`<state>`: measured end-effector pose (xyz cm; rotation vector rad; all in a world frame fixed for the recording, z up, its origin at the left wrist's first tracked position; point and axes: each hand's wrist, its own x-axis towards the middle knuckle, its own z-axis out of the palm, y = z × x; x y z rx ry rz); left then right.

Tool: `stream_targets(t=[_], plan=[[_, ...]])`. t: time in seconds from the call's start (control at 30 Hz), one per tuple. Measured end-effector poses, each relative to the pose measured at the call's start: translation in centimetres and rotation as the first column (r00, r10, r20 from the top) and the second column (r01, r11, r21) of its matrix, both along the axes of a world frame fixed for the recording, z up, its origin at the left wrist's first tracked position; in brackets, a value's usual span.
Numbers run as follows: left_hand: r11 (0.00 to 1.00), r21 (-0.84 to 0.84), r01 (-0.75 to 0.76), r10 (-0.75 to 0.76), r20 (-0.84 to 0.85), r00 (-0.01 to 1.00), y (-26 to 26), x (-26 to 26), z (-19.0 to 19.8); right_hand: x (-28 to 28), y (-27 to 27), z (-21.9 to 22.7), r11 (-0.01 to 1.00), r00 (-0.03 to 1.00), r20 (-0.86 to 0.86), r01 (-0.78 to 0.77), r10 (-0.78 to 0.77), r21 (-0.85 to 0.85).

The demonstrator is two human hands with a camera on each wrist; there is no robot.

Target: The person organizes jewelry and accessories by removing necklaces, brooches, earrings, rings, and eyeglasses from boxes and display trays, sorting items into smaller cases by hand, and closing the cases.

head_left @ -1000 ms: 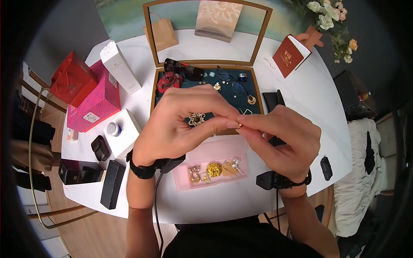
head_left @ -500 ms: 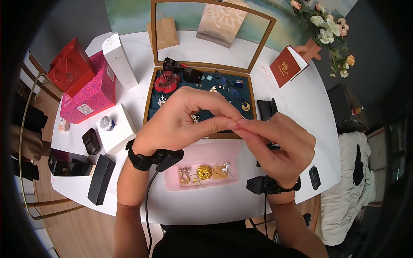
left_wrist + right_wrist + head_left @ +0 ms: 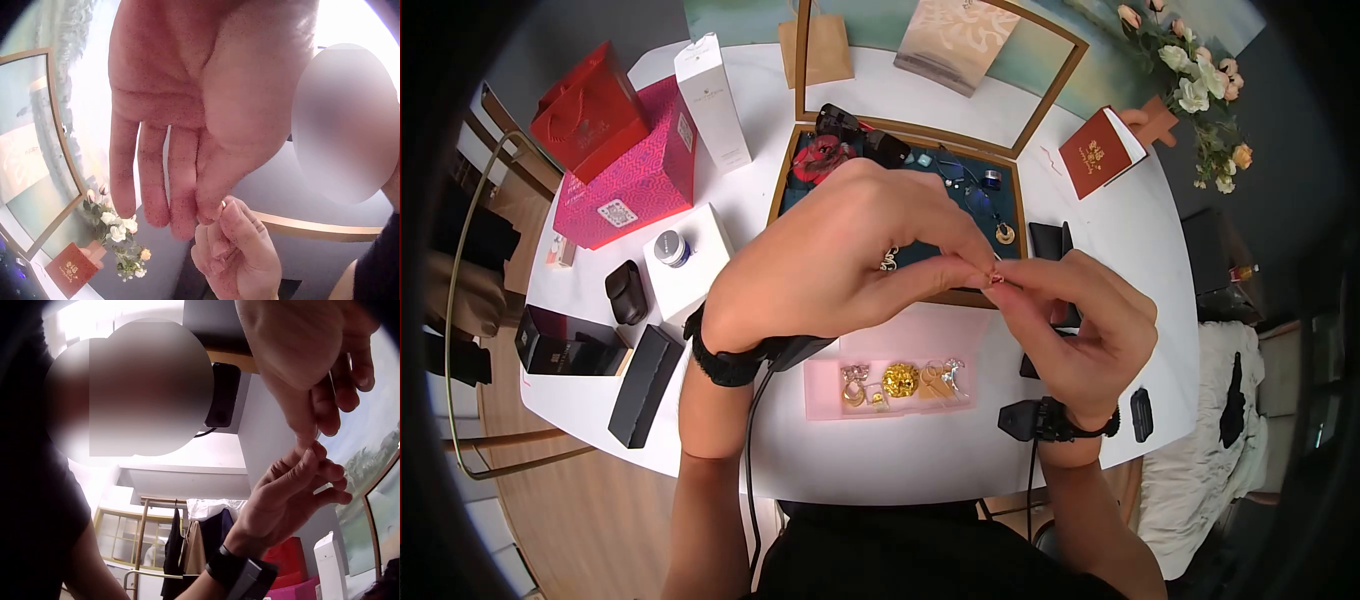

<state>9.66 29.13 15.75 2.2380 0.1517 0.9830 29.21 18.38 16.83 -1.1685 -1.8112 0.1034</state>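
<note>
Over the front of a wood-framed jewelry case [image 3: 1022,215], my left hand [image 3: 820,265] and right hand [image 3: 1090,325] meet fingertip to fingertip. Between thumb and index finger, both pinch a tiny gold-and-reddish piece of jewelry [image 3: 997,279], mostly covered by the fingertips. A glint of that gold piece [image 3: 223,204] shows in the left wrist view, where the left hand's other fingers hang straight. Below the hands lies an open pink box [image 3: 825,405] holding a round gold ornament [image 3: 901,380], rings and earrings. A flower-shaped brooch [image 3: 889,258] shows partly behind the left hand.
The case's glass lid [image 3: 1052,95] stands raised at the back. On the left are a white box [image 3: 705,255] with a small jar [image 3: 671,248], a black long box [image 3: 646,388] and a pink patterned box [image 3: 665,170]. A red booklet [image 3: 1098,155] stands at right.
The head view has shifted, so the table sits differently in it. Both hands stay joined at the fingertips; the small piece, gold below the fingers earlier, now shows as a reddish bit between them.
</note>
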Motion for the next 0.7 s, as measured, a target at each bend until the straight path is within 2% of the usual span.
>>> stream_targets(t=[0.13,0.2,0.27,0.33,0.37,0.4,0.47,0.5,0.57,0.6,0.67,0.7], plan=[[0.996,0.054,-0.065,0.064,0.027,0.998,0.2,-0.3,-0.3,-1.1,-0.2,-0.4,0.997,0.996,0.043,0.075,-0.075,0.003],[0.999,0.030,-0.045,0.043,0.081,0.996,0.4,-0.5,-0.5,-1.4,-0.1,-0.7,0.990,0.991,0.000,0.135,-0.136,0.047],[1.000,0.010,-0.019,0.018,0.079,0.997,0.8,-1.4,0.0,-0.9,0.6,-0.6,0.987,0.988,0.049,0.142,-0.146,0.073],[0.954,0.000,-0.301,0.299,0.112,0.948,1.2,-3.0,0.5,-0.8,1.7,-0.5,0.962,0.972,-0.043,0.237,-0.233,0.134],[0.923,-0.053,-0.380,0.383,0.042,0.923,1.4,-4.6,1.1,-0.5,2.9,-0.5,0.961,0.971,-0.040,0.240,-0.237,0.136],[0.856,-0.031,-0.517,0.518,0.040,0.855,1.6,-5.7,1.4,-0.2,4.6,-0.5,0.976,0.982,0.005,0.189,-0.191,0.110],[0.696,0.124,-0.707,0.710,0.033,0.704,2.1,-8.3,1.6,0.8,8.7,-1.3,0.998,0.993,0.097,0.059,-0.062,0.033],[0.698,0.128,-0.705,0.706,0.040,0.707,2.3,-9.2,1.6,1.4,11.1,-2.3,1.000,0.990,0.143,-0.018,0.020,-0.020],[0.551,0.138,-0.823,0.830,0.011,0.558,2.2,-10.6,1.7,2.2,15.0,-4.5,0.961,0.981,0.156,-0.074,0.119,-0.267],[0.552,0.139,-0.822,0.829,0.017,0.559,1.8,-10.7,2.0,2.2,16.5,-5.4,0.962,0.980,0.159,-0.072,0.117,-0.262],[0.542,0.028,-0.840,0.841,-0.020,0.541,0.6,-10.5,2.7,1.8,19.0,-7.3,0.916,0.955,0.238,-0.070,0.175,-0.394],[0.570,0.012,-0.821,0.821,-0.010,0.570,0.4,-10.4,2.8,1.4,19.9,-8.2,0.917,0.956,0.238,-0.068,0.172,-0.393]])
